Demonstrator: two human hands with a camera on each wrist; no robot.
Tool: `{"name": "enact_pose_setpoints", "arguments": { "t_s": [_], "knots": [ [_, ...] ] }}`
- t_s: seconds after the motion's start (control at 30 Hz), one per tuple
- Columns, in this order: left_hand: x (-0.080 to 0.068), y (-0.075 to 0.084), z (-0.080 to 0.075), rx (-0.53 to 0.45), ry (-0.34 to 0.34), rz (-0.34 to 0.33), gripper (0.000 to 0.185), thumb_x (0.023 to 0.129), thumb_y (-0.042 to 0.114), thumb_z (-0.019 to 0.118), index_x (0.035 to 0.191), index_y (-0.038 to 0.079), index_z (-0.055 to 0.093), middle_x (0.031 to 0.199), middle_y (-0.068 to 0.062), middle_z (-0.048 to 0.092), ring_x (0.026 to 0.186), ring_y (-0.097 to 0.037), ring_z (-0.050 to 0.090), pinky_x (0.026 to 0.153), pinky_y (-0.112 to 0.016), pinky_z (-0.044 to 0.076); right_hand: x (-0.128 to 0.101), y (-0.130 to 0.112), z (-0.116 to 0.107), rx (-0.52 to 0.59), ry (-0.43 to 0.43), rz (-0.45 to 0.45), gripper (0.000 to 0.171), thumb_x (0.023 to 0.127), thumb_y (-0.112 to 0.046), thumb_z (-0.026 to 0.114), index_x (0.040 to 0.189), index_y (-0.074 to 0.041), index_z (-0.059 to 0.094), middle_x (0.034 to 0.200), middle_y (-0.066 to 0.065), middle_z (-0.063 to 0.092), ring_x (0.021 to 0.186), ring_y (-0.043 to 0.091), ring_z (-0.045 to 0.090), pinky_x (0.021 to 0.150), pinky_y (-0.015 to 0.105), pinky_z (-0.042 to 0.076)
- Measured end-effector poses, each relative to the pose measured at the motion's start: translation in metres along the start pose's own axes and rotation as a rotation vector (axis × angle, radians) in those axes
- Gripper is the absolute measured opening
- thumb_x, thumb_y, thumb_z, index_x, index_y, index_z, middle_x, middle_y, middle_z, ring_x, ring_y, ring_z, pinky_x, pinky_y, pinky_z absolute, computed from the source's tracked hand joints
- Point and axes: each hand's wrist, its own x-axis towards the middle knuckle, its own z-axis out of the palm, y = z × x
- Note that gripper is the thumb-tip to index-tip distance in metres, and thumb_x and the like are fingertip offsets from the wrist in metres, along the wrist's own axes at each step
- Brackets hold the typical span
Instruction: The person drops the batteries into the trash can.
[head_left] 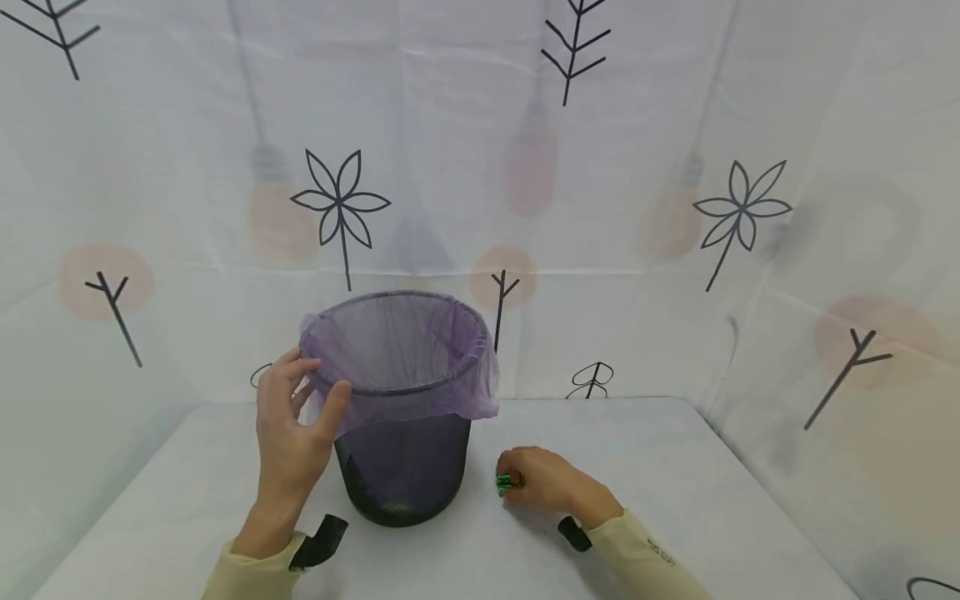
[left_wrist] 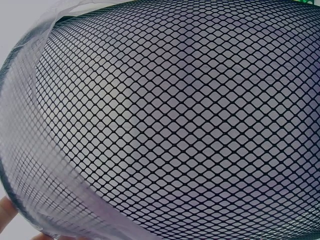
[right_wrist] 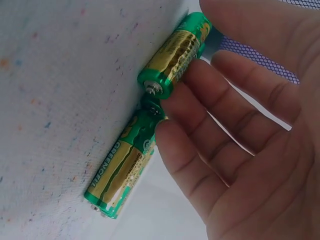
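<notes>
Pinching glossy green-and-gold GREENCELL AA-style batteries [right_wrist: 175, 56] just right of the mesh wastebasket [head_left: 405, 467], the right hand [head_left: 546, 481] curls inward while the left hand [head_left: 292, 429] grips the basket's purple-lined rim [head_left: 397, 391].

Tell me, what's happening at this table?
A person's left hand rests against the rim of a dark mesh bin, which is lined with a thin purple bag folded over its edge. Beside the bin, the right hand touches some green-and-gold batteries, low by the white table; how firmly it grips them is unclear.
</notes>
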Motion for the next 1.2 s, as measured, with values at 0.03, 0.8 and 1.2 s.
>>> {"name": "enact_pose_setpoints", "arguments": {
  "t_s": [0.03,0.8,1.2],
  "knots": [
    [0.000,0.000,0.000,0.002,-0.001,-0.002,0.045,0.080,0.006,0.074,0.120,-0.001,0.055,0.139,-0.014,0.042,0.124,-0.024,0.044,0.099,-0.020,0.045,0.000,0.000,0.000,0.002,-0.004,0.000,0.024,0.077,-0.020,0.079,0.094,-0.015,0.064,0.079,-0.010,0.054,0.073,0.004,0.048,0.065,0.020,0.044],
    [0.000,0.003,0.000,0.015,-0.011,-0.015,0.045,0.081,0.010,0.073,0.121,0.002,0.055,0.140,-0.011,0.041,0.126,-0.023,0.043,0.099,-0.021,0.045,-0.006,-0.004,0.002,0.215,-0.134,0.082,0.021,0.076,-0.016,0.079,0.087,-0.015,0.062,0.069,-0.010,0.047,0.063,0.003,0.044,0.054,0.018,0.039],
    [0.000,0.009,0.000,0.030,-0.004,-0.029,0.044,0.081,0.005,0.072,0.120,-0.004,0.054,0.138,-0.017,0.041,0.124,-0.022,0.044,0.100,-0.022,0.045,-0.007,-0.011,0.007,0.265,-0.155,0.097,0.023,0.078,-0.014,0.078,0.094,-0.018,0.061,0.074,-0.010,0.052,0.066,0.003,0.047,0.057,0.019,0.044]
  ]
}}
